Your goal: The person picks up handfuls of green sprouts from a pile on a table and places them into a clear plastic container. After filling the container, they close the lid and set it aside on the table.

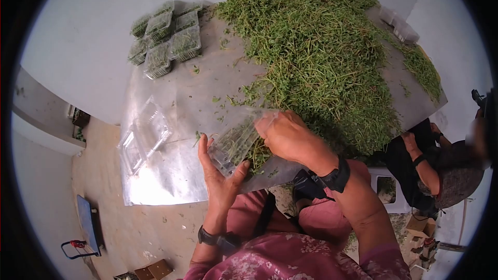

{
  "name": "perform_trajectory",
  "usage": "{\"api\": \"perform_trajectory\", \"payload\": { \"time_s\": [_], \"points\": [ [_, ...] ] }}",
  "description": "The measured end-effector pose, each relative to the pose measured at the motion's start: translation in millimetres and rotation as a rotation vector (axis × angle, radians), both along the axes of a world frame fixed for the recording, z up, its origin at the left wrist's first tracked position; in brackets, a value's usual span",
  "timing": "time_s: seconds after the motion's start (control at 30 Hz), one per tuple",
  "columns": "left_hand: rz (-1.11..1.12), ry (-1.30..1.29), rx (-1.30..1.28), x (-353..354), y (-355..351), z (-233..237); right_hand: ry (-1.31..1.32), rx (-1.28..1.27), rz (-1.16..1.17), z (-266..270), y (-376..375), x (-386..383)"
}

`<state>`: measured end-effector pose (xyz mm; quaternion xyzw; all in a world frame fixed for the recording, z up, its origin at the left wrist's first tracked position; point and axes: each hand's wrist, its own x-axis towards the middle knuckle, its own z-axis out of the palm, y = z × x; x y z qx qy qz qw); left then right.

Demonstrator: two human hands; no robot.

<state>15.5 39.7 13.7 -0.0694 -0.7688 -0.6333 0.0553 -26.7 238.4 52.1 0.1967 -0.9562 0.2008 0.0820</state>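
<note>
My left hand point(220, 176) grips a clear plastic clamshell box point(231, 148) from its near left side, thumb and fingers spread around it. The box is tilted and has green leafy stems inside, some sticking out at its right edge. My right hand point(288, 135) is curled at the far right edge of the box, with its fingertips partly hidden and clear plastic showing beside them. Just past my right hand lies a large heap of green stems point(316, 62) on the metal table point(197, 88).
Several filled clear boxes point(171, 41) are stacked at the back left. An opened clear box point(145, 135) lies on the left. More clear containers point(399, 26) stand back right. Another person point(441, 171) is at the right edge. A blue trolley point(89, 223) stands on the floor.
</note>
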Motion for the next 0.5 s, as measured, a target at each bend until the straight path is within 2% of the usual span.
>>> {"api": "perform_trajectory", "payload": {
  "time_s": [0.2, 0.3, 0.4, 0.43, 0.5],
  "points": [
    [0.006, 0.010, -0.048, 1, -2, 5, -0.290, -0.094, 0.248, 21, 27, -11],
    [-0.001, 0.021, -0.034, -1, -7, 0, -0.346, -0.241, 0.114, 24, 46, -15],
    [-0.021, 0.016, 0.008, 0, -7, 1, -0.355, -0.273, -0.067, 31, 57, -18],
    [-0.029, 0.011, 0.024, 0, -7, 2, -0.296, -0.348, -0.057, 35, 59, -18],
    [-0.064, 0.034, -0.052, -2, -10, 1, -0.360, -0.451, -0.097, 42, 51, -18]
  ]
}}
